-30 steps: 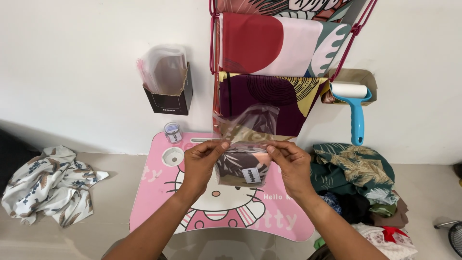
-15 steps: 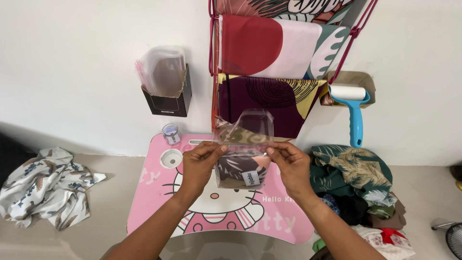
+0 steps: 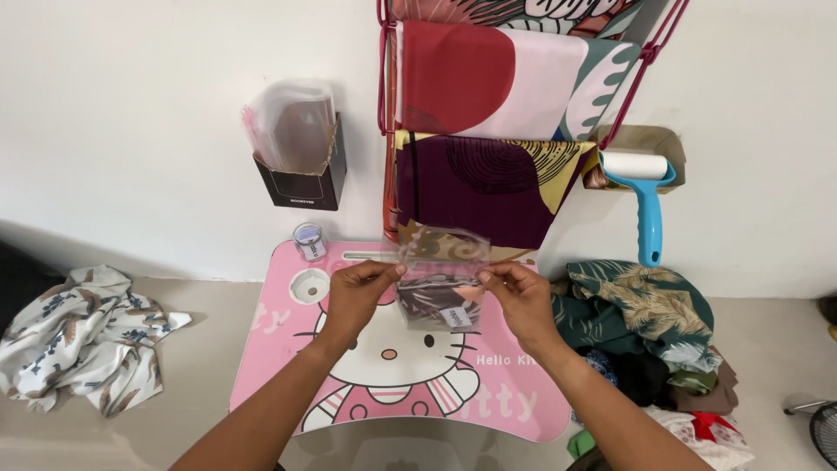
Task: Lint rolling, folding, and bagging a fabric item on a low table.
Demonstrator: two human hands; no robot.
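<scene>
Hands — left hand [image 3: 359, 292] and right hand [image 3: 520, 295] — each pinch an upper corner of a clear plastic bag [image 3: 440, 272] containing dark folded fabric, held just above the pink cartoon-cat bench [image 3: 288, 366].

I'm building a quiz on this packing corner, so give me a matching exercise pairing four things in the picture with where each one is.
Things:
1. clear bag
2. lint roller
3. white patterned cloth
4. black box of clear bags

Places:
A. on the floor, left of the pink table
B. high on the wall, left of the fabric rack
C. between the left hand and right hand
D. on the wall, right of the rack

Pairs: 1-C, 2-D, 3-A, 4-B
</scene>
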